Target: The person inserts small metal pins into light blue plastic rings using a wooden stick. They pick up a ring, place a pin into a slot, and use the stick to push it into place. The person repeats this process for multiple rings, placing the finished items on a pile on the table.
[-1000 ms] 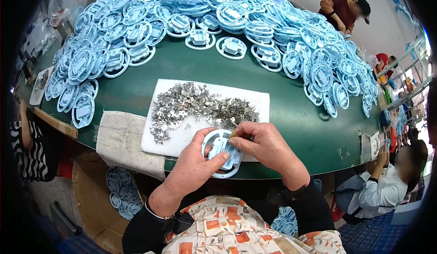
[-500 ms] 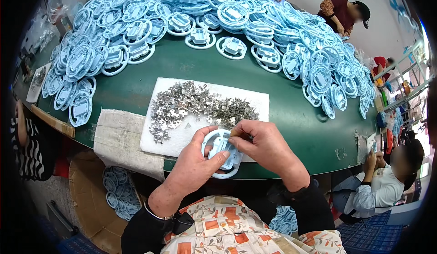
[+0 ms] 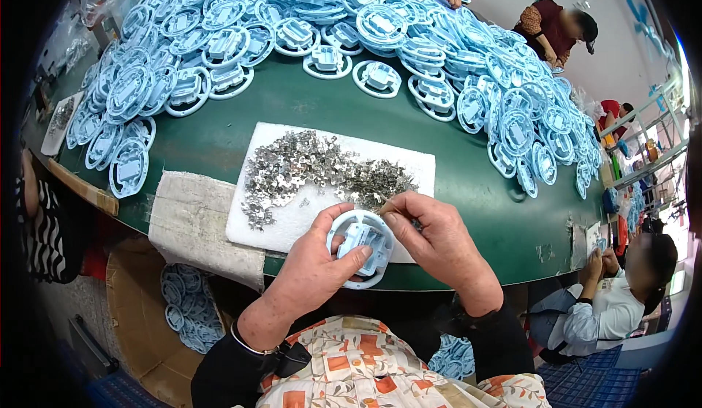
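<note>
My left hand [image 3: 308, 263] is closed round the left side of a light blue plastic part [image 3: 375, 242], ring-shaped like a toy steering wheel with a boxy centre. Its thumb presses on the centre of the part. Just off the part's upper right rim, my right hand [image 3: 442, 243] is pinched, thumb against index finger. Whatever lies between those fingertips is too small to make out. Beyond both hands, a heap of small silvery metal clips [image 3: 281, 170] is spread over a white foam board [image 3: 322, 207].
A large pile of similar blue parts [image 3: 380, 24] covers the far side of the green table [image 3: 307, 104]. A grey cloth [image 3: 201, 221] hangs over the near edge. Below left stands a cardboard box [image 3: 139, 320] holding more parts. Other people sit or stand round the table.
My right hand has drawn back from the part's centre to its upper right rim. The part has turned slightly in my left hand, its centre showing more openly.
</note>
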